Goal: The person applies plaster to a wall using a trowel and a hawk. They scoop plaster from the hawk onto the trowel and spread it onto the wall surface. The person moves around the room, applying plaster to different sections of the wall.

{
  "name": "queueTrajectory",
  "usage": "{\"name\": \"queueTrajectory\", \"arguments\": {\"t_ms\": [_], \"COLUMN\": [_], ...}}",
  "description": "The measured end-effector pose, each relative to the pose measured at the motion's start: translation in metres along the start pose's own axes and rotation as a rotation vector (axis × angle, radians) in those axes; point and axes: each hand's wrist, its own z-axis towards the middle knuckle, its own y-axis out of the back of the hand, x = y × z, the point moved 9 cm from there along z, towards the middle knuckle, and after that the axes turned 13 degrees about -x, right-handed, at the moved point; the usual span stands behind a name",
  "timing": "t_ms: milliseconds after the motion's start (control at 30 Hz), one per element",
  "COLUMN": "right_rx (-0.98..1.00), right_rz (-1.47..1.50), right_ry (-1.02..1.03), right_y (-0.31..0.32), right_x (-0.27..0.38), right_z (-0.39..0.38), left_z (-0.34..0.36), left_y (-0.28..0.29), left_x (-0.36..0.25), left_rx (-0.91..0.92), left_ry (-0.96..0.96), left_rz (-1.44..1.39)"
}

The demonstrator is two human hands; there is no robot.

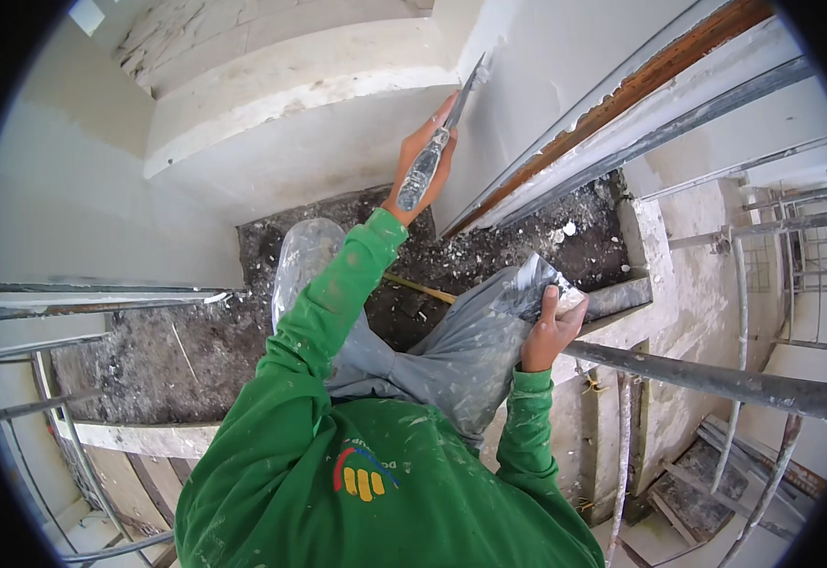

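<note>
My left hand (421, 161) is raised at the top middle, shut on the handle of a long-bladed putty knife (424, 166), its blade lying at or close to the white wall (546, 85). My right hand (554, 329) grips a wide metal scraper (546, 279) with white, plaster-like smears on it, held beside my bent right knee. Both green sleeves are speckled with white, as are my grey trousers (432, 369).
I am crouched on a dark, debris-strewn ledge (139, 360). A brown strip with metal bars (622, 114) runs along the wall at upper right. Scaffold tubes (716, 377) cross the right and lower left, with boards (716, 483) lower down. A yellow stick (413, 284) lies near my legs.
</note>
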Motion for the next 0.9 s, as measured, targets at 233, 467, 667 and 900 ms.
{"name": "queueTrajectory", "arguments": {"t_ms": [233,467,667,900], "right_rx": [-0.012,-0.012,-0.013,-0.064], "right_rz": [-0.078,-0.075,-0.076,0.019], "right_ry": [0.104,0.068,0.068,0.074], "right_y": [-0.005,-0.003,-0.005,0.008], "right_x": [0.023,0.012,0.017,0.011], "right_z": [0.0,0.0,-0.001,-0.001], "left_z": [-0.004,-0.054,-0.103,-0.156], "left_y": [-0.011,-0.019,-0.036,-0.037], "left_x": [-0.001,-0.021,-0.029,-0.045], "left_rx": [0.027,0.059,0.1,0.216], "left_ry": [-0.003,-0.112,-0.189,-0.373], "left_rz": [-0.031,-0.038,-0.078,0.015]}}
